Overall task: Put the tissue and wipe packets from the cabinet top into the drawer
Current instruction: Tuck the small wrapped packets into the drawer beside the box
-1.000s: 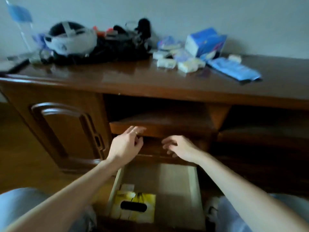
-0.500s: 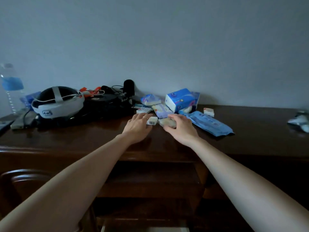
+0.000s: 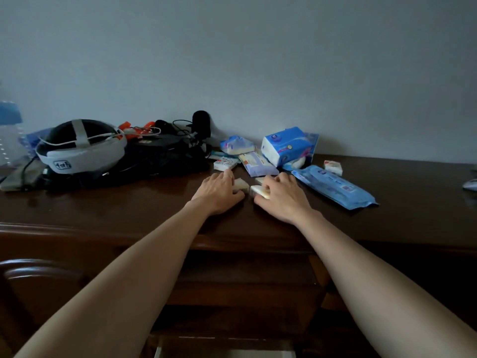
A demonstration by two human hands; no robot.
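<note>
Several tissue and wipe packets lie on the dark wooden cabinet top (image 3: 103,208). My left hand (image 3: 219,191) closes over a small white tissue packet (image 3: 241,184). My right hand (image 3: 282,198) grips a small cream tissue packet (image 3: 259,191), and another small packet (image 3: 259,180) lies just behind it. Further back are a blue tissue pack (image 3: 286,146), a long blue wipe packet (image 3: 333,186), a purple wipe packet (image 3: 258,165) and a small white packet (image 3: 225,164). The open drawer (image 3: 224,353) shows only as a pale rim at the bottom edge.
A white and black headset (image 3: 80,148) sits on the left with a black bag and cables (image 3: 165,156) beside it. A water bottle (image 3: 10,130) stands at the far left. A small packet (image 3: 333,167) lies by the wall, and a pale object (image 3: 471,184) at the right edge.
My hands rose from the drawer front to the cabinet top and closed on two small packets. My view tilted up, so the drawer has dropped almost out of sight.
</note>
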